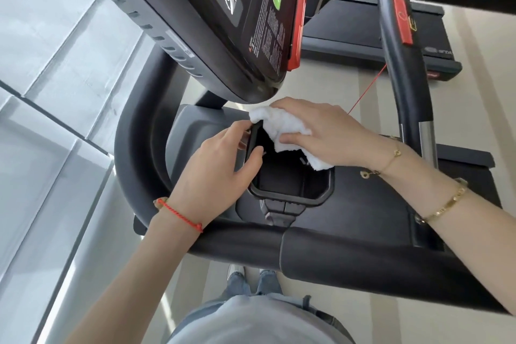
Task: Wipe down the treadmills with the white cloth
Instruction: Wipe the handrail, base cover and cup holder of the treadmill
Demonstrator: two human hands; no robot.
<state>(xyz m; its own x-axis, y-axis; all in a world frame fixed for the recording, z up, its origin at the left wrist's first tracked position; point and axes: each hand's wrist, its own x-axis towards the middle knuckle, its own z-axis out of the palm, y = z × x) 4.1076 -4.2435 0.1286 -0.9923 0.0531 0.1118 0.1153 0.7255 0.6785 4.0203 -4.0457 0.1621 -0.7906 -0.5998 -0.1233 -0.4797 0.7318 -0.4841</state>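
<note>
The white cloth [282, 126] is bunched and crumpled under the right hand's fingers [296, 138], draped over the far rim of a dark recessed tray [293, 184] on the treadmill [349, 246], one corner hanging inside. The treadmill is black and grey with red trim, its console [223, 22] tilted above the fingers.

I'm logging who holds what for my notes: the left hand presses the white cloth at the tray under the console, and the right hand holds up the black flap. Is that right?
Not quite: the hands are swapped. In the head view the right hand presses the white cloth at the tray under the console, and the left hand holds up the black flap.
</note>
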